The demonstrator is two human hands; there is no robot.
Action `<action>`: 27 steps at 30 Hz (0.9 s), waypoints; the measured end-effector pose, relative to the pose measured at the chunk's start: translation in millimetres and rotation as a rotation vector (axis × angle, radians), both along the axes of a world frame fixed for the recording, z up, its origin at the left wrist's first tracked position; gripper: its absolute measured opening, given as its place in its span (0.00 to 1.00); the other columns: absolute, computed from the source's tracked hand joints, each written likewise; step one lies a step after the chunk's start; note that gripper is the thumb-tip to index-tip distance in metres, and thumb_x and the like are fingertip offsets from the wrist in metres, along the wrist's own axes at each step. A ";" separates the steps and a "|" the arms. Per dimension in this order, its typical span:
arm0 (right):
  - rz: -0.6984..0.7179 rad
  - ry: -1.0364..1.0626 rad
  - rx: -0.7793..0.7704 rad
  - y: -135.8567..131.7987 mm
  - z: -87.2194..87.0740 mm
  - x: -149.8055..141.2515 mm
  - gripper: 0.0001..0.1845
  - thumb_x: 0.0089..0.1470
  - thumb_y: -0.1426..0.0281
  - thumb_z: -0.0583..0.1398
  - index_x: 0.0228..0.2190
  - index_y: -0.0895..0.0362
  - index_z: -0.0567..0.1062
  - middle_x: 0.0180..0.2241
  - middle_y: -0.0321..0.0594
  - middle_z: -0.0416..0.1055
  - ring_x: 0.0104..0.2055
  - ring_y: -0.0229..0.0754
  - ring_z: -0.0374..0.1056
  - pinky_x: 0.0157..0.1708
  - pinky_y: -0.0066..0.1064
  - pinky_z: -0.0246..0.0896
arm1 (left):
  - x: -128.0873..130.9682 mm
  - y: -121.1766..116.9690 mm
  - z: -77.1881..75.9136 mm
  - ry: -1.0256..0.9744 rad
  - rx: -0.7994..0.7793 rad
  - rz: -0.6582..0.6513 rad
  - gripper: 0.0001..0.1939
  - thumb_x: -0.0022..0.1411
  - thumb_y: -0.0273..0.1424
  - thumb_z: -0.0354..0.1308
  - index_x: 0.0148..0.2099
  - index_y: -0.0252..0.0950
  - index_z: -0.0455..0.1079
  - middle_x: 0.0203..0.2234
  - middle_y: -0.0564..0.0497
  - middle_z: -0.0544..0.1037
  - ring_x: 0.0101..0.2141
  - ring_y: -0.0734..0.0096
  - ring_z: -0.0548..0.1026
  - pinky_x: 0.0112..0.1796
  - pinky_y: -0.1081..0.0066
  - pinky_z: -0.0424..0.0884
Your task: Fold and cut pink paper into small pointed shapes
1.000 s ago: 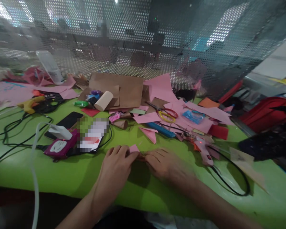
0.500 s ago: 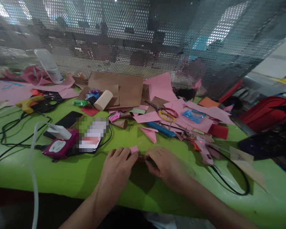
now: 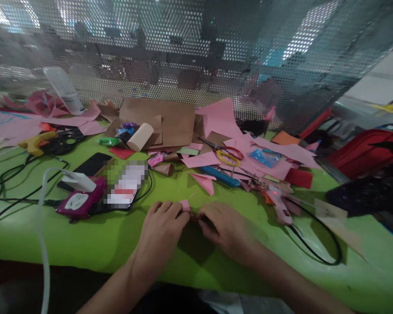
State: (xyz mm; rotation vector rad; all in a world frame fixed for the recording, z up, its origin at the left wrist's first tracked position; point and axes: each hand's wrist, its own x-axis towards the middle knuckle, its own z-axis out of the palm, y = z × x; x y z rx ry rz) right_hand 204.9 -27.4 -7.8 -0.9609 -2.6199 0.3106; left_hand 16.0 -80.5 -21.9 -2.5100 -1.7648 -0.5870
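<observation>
Between my hands, just above the green table [image 3: 124, 240], is a small piece of pink paper [image 3: 185, 205]. My left hand [image 3: 165, 224] is closed on it, and the pink edge shows past the index finger. My right hand [image 3: 221, 224] has its fingers curled and pinched together at the paper's right end; its fingertips hide much of what lies between them. A folded pink paper piece [image 3: 205, 183] lies on the table just beyond my hands.
At right lies a pink glue gun [image 3: 278, 205] with a looping black cord. Scissors [image 3: 229, 156], a blue stick-like tool [image 3: 221, 175] and pink paper scraps lie behind. On the left are a purple power socket [image 3: 77, 203], a phone [image 3: 88, 168] and a yellow glue gun [image 3: 36, 141].
Both hands stay almost in place, still closed around the pink paper. The whole view has shifted very slightly; nothing else on the table has visibly moved.
</observation>
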 end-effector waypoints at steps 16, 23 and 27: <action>-0.183 0.133 -0.363 6.7 7.8 -13.5 0.05 0.56 0.76 0.62 0.28 0.57 0.73 0.29 0.35 0.73 0.32 0.40 0.66 0.30 0.29 0.53 | -0.6 0.7 -2.5 -0.104 -0.008 0.028 0.12 0.62 0.22 0.59 0.47 0.40 0.73 0.37 0.54 0.79 0.36 0.62 0.74 0.37 0.61 0.64; -0.239 0.125 -0.368 9.9 10.1 -16.2 0.06 0.51 0.79 0.62 0.26 0.57 0.73 0.27 0.33 0.72 0.30 0.38 0.66 0.28 0.28 0.52 | -2.2 2.4 -3.7 -0.090 0.011 -0.044 0.10 0.61 0.21 0.61 0.43 0.41 0.74 0.36 0.55 0.79 0.37 0.63 0.74 0.38 0.62 0.65; -0.248 0.113 -0.311 7.9 8.5 -14.6 0.05 0.51 0.78 0.62 0.29 0.56 0.73 0.27 0.33 0.72 0.28 0.38 0.66 0.27 0.28 0.53 | -2.3 5.1 -3.2 -0.060 0.012 -0.048 0.09 0.61 0.20 0.59 0.40 0.40 0.74 0.35 0.54 0.78 0.35 0.63 0.73 0.36 0.62 0.64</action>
